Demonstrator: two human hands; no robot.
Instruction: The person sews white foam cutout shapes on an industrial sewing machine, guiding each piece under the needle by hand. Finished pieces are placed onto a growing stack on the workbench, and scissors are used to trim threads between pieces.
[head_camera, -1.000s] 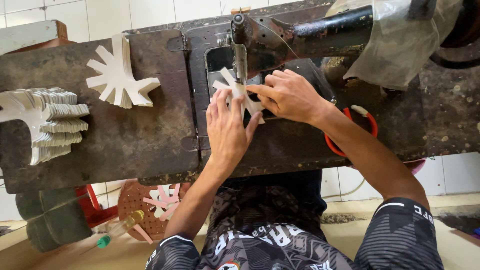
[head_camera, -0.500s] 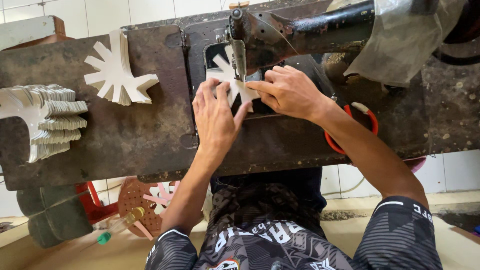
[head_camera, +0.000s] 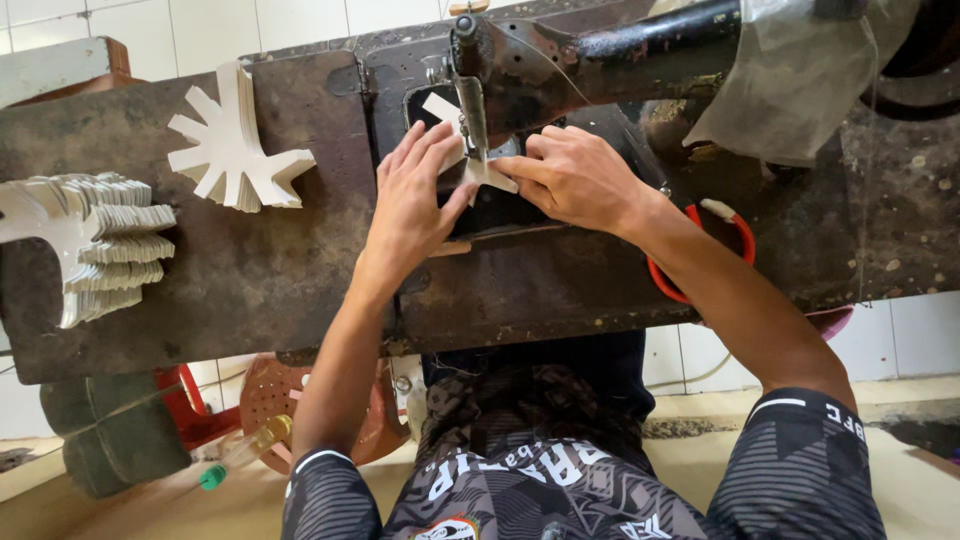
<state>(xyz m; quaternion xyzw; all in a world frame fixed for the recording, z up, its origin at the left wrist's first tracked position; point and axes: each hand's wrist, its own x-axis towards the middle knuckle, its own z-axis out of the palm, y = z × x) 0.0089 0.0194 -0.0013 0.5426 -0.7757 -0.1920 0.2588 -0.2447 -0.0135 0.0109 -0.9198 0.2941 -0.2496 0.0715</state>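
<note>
hands (head_camera: 415, 195) press white cutout (head_camera: 447, 112) between

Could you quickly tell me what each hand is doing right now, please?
Left hand: open, fingers flat on the white cut-out piece.
Right hand: fingers curled, pressing the same piece beside the needle.

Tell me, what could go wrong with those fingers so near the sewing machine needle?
The left hand and right hand press the white cut-out piece flat, right beside the needle bar, so a fingertip might slide under and get pricked. The piece has thin arms, so it could twist or bunch. The stack of white pieces leans and might topple.
</note>
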